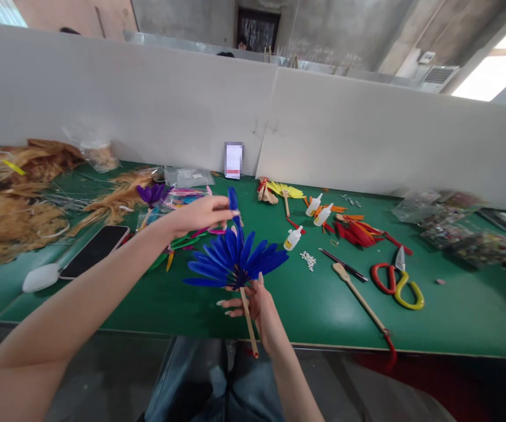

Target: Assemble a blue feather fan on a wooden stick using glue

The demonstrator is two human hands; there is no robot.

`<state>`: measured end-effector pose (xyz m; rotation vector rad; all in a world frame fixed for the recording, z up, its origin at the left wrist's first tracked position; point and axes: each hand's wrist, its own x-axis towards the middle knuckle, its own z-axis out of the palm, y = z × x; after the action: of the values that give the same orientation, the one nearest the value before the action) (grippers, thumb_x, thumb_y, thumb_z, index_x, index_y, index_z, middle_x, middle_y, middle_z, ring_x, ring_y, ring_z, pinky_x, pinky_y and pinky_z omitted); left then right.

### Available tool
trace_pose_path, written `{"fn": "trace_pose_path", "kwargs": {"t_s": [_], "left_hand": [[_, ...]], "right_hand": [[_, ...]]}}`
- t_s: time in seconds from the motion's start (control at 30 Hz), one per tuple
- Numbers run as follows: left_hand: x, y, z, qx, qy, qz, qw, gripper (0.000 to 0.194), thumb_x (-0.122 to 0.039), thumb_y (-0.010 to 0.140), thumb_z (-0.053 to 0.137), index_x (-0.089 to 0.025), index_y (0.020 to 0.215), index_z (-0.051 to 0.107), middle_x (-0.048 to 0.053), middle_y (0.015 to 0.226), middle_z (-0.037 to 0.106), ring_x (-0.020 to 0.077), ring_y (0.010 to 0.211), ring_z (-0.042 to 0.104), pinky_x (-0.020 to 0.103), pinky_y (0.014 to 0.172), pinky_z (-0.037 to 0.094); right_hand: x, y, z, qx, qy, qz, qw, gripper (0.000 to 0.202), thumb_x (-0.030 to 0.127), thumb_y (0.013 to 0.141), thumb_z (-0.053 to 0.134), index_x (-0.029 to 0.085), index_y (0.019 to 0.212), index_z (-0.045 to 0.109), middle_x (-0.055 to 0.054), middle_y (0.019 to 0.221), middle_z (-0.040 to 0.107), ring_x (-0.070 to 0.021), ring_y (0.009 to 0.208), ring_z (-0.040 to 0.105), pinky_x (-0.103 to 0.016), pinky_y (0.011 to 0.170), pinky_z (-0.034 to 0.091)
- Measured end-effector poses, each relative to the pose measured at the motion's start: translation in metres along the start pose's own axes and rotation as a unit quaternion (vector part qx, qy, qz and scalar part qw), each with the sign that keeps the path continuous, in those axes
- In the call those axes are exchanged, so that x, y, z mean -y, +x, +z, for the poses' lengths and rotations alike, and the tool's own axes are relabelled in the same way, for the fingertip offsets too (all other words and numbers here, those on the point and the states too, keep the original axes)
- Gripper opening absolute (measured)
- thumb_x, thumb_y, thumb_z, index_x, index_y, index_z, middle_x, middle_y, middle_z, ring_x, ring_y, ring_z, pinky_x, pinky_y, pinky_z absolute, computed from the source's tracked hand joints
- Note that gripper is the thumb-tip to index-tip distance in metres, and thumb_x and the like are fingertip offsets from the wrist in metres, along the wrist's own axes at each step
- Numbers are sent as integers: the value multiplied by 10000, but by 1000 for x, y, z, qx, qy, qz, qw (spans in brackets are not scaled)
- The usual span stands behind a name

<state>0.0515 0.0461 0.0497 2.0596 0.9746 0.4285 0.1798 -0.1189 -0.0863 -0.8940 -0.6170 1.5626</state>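
Note:
A blue feather fan (239,258) on a thin wooden handle (248,325) is held up over the front of the green table. My right hand (255,305) is closed around it from below, where the feathers meet the handle. Above the fan, my left hand (213,212) pinches a single blue feather (232,201) between its fingers, upright near the fan's top middle. Whether that feather touches the fan, I cannot tell. Right of the fan stand a small white glue bottle (292,239) and a little pile of white beads (308,261).
Scissors (396,281), a wooden stick (362,299) with a red cord, and dark pens (343,265) lie at right. Red feathers (358,231) and a yellow fan (286,190) are behind. Left lie a phone (97,251), a white mouse-like object (41,278) and brown fibres (16,223). A white partition (147,105) stands behind.

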Motion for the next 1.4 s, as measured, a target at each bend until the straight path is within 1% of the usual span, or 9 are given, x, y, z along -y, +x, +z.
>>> {"fn": "trace_pose_path", "kwargs": {"t_s": [0.1, 0.17, 0.3, 0.5, 0.6, 0.67, 0.83, 1.0, 1.4], "left_hand": [[4, 1, -12, 31, -69, -31, 997, 193, -391, 812, 546, -209, 827, 483, 3, 528, 541, 112, 420, 430, 261, 433, 266], [7, 3, -14, 26, -78, -45, 996, 212, -350, 791, 576, -212, 914, 473, -18, 519, 508, 102, 401, 400, 259, 428, 238], [11, 9, -9, 30, -81, -42, 995, 259, -357, 785, 570, -210, 988, 503, 9, 672, 561, 96, 459, 432, 247, 440, 263], [3, 11, -1, 49, -29, -6, 998, 247, -334, 827, 476, -171, 970, 594, 69, 757, 643, 179, 724, 599, 242, 583, 392], [-1, 11, 6, 47, 6, -39, 998, 339, -294, 845, 406, -154, 1106, 572, 36, 672, 617, 158, 602, 566, 245, 559, 379], [-3, 13, 13, 60, 49, -27, 997, 374, -307, 837, 417, -165, 1143, 579, 21, 685, 612, 141, 567, 535, 237, 546, 358], [-8, 19, 32, 172, 153, 41, 972, 350, -410, 779, 552, -169, 1010, 658, 18, 712, 607, 123, 560, 494, 226, 526, 320], [-11, 21, 45, 161, 154, 5, 975, 415, -555, 715, 613, -147, 748, 676, 11, 604, 538, 115, 510, 437, 239, 482, 275], [-4, 24, 39, 198, 98, 2, 975, 245, -340, 690, 658, -159, 841, 728, 54, 816, 712, 183, 766, 621, 225, 639, 390]], "right_hand": [[-3, -1, -3, -14, -21, 2, 1000, 522, 621, 803, 541, 136, 991, 582, -106, 943, 694, -187, 684, 710, -247, 536, 539], [-4, -2, -3, -15, -39, 2, 999, 477, 583, 791, 589, 135, 955, 568, -96, 918, 694, -178, 659, 708, -228, 504, 528], [-4, -6, -2, -16, -68, 5, 998, 401, 521, 793, 626, 141, 884, 536, -83, 892, 688, -160, 638, 702, -206, 482, 515], [-4, -10, -4, 1, -102, 10, 995, 388, 499, 805, 620, 142, 937, 547, -75, 908, 679, -152, 641, 700, -206, 487, 518], [-6, -11, -6, 9, -114, 11, 993, 380, 483, 820, 609, 144, 984, 556, -62, 905, 670, -142, 638, 698, -195, 488, 514], [-8, -13, -6, 14, -119, 15, 993, 383, 478, 825, 604, 147, 1011, 557, -57, 904, 663, -139, 638, 698, -187, 484, 509], [-9, -15, -4, 14, -120, 22, 992, 416, 500, 810, 610, 141, 1014, 554, -53, 884, 653, -132, 615, 691, -171, 461, 495], [-9, -15, -2, 12, -103, 22, 994, 443, 530, 783, 624, 145, 991, 551, -40, 862, 639, -131, 594, 681, -186, 450, 507], [-11, -19, -4, 6, -88, 20, 996, 421, 514, 795, 620, 151, 997, 552, -34, 855, 643, -124, 593, 679, -179, 446, 501]]}}
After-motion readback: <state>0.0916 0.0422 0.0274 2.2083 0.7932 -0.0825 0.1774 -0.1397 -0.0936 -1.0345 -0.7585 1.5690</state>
